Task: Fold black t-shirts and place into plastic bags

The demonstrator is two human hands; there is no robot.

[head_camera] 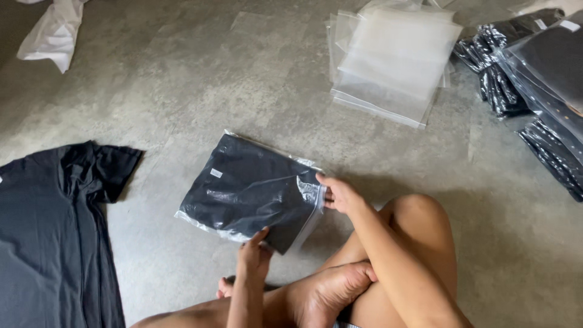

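A person seated cross-legged on a grey concrete floor (pixel 182 79) works both bare hands at the open end of a clear bag (pixel 306 209) holding a folded black shirt (pixel 249 185). The right hand (pixel 340 194) pinches the bag's upper mouth corner, fingers closed on the plastic flap. The left hand (pixel 255 252) presses its fingertips on the lower corner of the same end, where the dark cloth pokes out of the plastic; whether it grips or only pins the edge cannot be told. The bag lies flat on the floor just ahead of the person's knees, near the middle of the floor in view, its closed end pointing away to the left and its mouth toward the hands. So the bagged shirt sits to the left of the right hand and above the left hand, touching both.

Well apart to the left, at the floor's left edge, a second black shirt (pixel 54 237) lies spread out and unbagged. A stack of empty clear bags (pixel 392 61) rests toward the far right. Beyond it, at the right edge, a pile of packed shirts (pixel 540 91) leans in overlapping rows. A crumpled white plastic sheet (pixel 51 33) lies in the far left corner.
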